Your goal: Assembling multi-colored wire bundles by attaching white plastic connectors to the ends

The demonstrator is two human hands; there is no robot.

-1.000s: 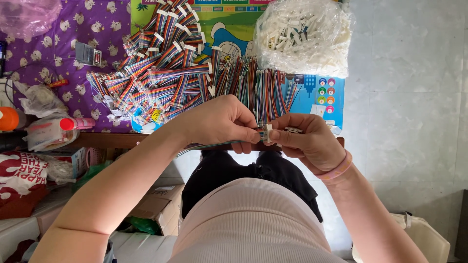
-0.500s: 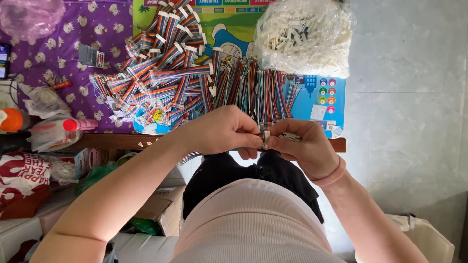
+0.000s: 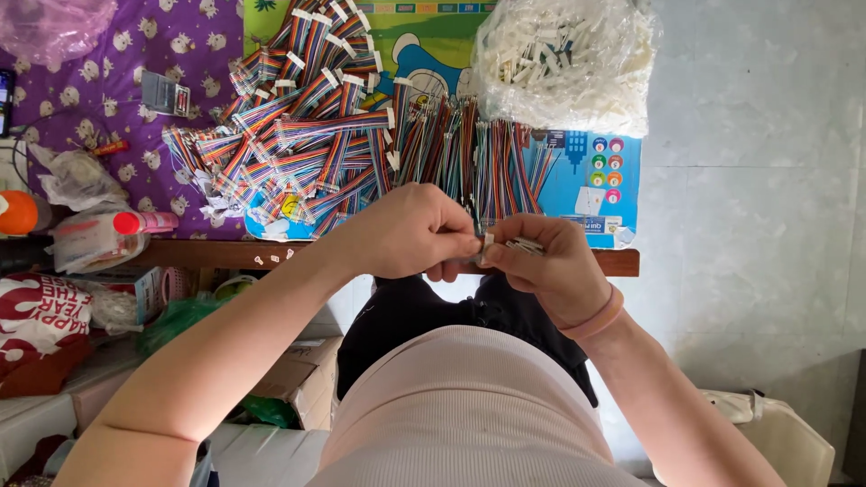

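The left hand (image 3: 410, 230) and the right hand (image 3: 550, 266) meet in the middle, just in front of the table edge (image 3: 622, 261). The fingers of both hands are pinched shut on one small white plug (image 3: 487, 242). It sits right between the two thumbs. A few thin wires (image 3: 526, 244) stick out of the right hand toward 3 o'clock. The right wrist has one pink band (image 3: 600, 316) around it.

At 1 o'clock from the hands lies one big clear plastic bag (image 3: 564, 63). It is full of small white plugs, too many to count. At 12 o'clock a row of thin coloured wires (image 3: 469, 149) lies flat on the table. At 11 o'clock there is a big heap of rainbow ribbon cables (image 3: 298, 126) with white ends, also too many to count.

Far out at 9 o'clock stands one white bottle with a red cap (image 3: 108, 230), and next to it one orange ball (image 3: 18, 212). Near 10 o'clock there is one crumpled clear bag (image 3: 77, 180); I cannot tell what is in it. At 8 o'clock, below the table, sits one brown cardboard box (image 3: 298, 379).
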